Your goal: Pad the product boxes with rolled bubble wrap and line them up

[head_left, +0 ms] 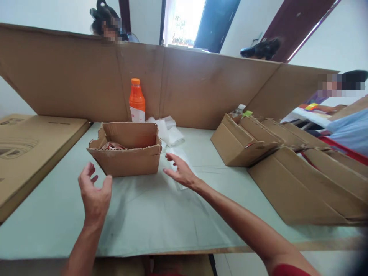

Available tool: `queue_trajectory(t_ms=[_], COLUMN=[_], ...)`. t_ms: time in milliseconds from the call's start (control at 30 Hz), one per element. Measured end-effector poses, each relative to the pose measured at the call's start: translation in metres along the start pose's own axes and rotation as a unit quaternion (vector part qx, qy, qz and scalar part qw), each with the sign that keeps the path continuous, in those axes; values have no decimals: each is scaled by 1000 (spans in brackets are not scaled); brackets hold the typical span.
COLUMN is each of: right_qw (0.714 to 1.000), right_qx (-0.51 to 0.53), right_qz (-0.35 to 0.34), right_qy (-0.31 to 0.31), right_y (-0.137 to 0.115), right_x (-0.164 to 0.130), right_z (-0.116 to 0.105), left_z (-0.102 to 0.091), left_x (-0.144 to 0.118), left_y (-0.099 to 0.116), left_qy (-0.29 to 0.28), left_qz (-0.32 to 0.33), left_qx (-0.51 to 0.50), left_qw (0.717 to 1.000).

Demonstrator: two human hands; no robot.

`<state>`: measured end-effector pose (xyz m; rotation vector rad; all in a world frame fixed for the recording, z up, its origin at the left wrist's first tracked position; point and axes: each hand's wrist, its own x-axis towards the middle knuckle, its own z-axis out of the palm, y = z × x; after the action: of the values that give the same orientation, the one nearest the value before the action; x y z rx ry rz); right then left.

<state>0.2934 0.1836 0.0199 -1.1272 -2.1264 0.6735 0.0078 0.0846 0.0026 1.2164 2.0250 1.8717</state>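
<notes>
1. A small open cardboard box (126, 151) is being kept in the middle of the pale green table (149, 218), directly ahead of the person, apparently so that both hands can close in on it from either side.
2. The left hand (94, 195) is being held raised just in front of the box's near left corner, fingers spread and loosely curled, nothing being grasped and the box not being touched.
3. The right hand (181, 171) is being held flat and low beside the box's right wall, fingers released and stretched out; whether they are pressing on the white plastic bags (169, 132) lying there cannot be told.
4. Something reddish is being held inside the box, too hidden by the flaps to be identified.
5. An orange bottle (137, 100) is being kept upright behind the box, against a tall cardboard screen (201, 92) that is fencing the workplace off from other people.
6. Flattened cartons (287, 168) are being stacked leaning to the right, within easy reach.
</notes>
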Motion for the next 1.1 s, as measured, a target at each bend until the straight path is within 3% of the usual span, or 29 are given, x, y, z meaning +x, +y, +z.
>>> queue_trajectory(t_ms=[100,200,300,433,733,800,900,1000,1100], right_qw=[998,995,992,986,985,988,990,996,987], right_qx=[54,96,104,93,94,86,59,-19,-155], right_qz=[3,16,56,90,102,94,110,84,15], right_qy=[-28,-12,40,107,102,85,63,22,-45], right_y=[-7,-10,-6,3,29,41,56,60,55], right_x=[16,12,-5,-23,30,26,-9,-57,-88], right_z=[28,38,30,13,14,6,-14,-32,-33], left_z=[13,26,35,50,97,92,65,30,8], left_x=[25,24,2,-18,35,33,7,-33,-68], left_y=[-14,-14,-8,2,0,-4,-13,-19,-17], left_qy=[-74,-97,-102,-174,-187,-180,-197,-257,-282], left_qz=[-92,-122,-128,-134,-134,-147,-160,-100,-25], left_qx=[-81,-140,-186,-239,-176,-152,-96,10,67], left_qw=[990,978,969,946,957,961,962,961,957])
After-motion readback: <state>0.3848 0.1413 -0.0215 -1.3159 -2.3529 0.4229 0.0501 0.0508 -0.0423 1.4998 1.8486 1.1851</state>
